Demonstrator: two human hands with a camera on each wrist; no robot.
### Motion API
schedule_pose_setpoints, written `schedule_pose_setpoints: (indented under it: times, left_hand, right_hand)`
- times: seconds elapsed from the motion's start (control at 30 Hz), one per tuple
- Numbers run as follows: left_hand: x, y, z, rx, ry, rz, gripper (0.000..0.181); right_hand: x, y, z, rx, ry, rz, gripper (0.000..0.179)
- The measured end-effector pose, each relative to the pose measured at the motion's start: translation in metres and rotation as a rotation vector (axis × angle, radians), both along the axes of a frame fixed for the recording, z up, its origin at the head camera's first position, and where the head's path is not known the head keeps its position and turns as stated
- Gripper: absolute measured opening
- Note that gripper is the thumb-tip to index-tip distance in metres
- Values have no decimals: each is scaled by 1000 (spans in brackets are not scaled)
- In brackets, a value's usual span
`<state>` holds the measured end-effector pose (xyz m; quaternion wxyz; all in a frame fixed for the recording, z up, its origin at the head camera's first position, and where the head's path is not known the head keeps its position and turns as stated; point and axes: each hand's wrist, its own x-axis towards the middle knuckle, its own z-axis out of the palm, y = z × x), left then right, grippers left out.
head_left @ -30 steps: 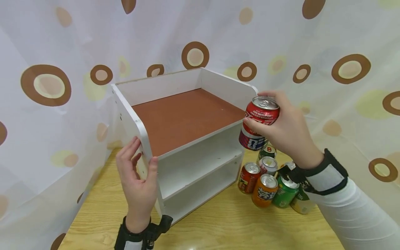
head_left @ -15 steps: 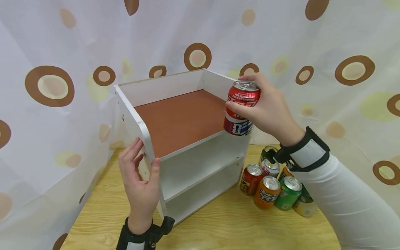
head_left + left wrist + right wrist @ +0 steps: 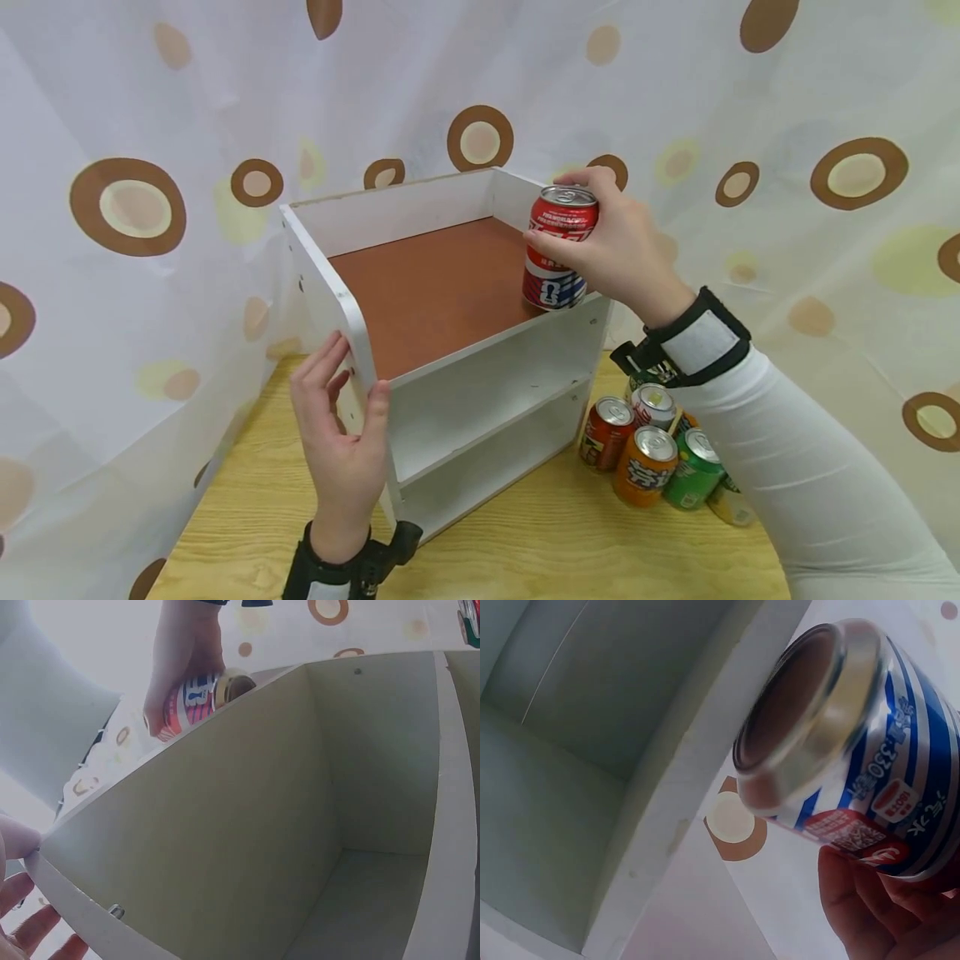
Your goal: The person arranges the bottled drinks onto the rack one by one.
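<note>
My right hand point(image 3: 626, 246) grips a red soda can point(image 3: 558, 271) upright, thumb on the near side. It hangs over the front right part of the shelf unit's brown top point(image 3: 442, 283). In the right wrist view the can's bare metal base point(image 3: 795, 712) shows close to the white board edge, apart from it. My left hand point(image 3: 341, 454) holds the white shelf unit point(image 3: 352, 333) at its front left side panel, fingers on the outer face and thumb at the front edge. The left wrist view shows those fingers point(image 3: 34, 926) against the panel.
Several drink cans stand grouped on the wooden table point(image 3: 517, 542) right of the shelf unit, among them an orange can point(image 3: 645, 471), a green can point(image 3: 693, 475) and a dark red can point(image 3: 603, 437). My right forearm covers part of them. A patterned curtain point(image 3: 562, 75) hangs behind.
My right hand has carried the red can left and up, from beside the shelf unit to over its top. My left hand keeps its place on the side panel.
</note>
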<state>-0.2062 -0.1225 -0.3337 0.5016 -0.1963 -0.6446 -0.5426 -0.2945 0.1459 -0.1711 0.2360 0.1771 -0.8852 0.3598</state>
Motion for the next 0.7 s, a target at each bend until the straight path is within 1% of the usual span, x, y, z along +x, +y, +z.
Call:
schedule_pose_setpoints:
  times: [0.2, 0.43, 0.7]
  left_hand:
    - [0, 0, 0, -10, -4, 9, 49]
    - [2, 1, 0, 4, -51, 4, 50]
    - [1, 2, -1, -12, -7, 8, 49]
  right_hand:
    - [-10, -3, -3, 6, -5, 16, 69]
    - [-17, -7, -4, 5, -19, 23, 69]
    - [-20, -13, -8, -4, -28, -2, 70]
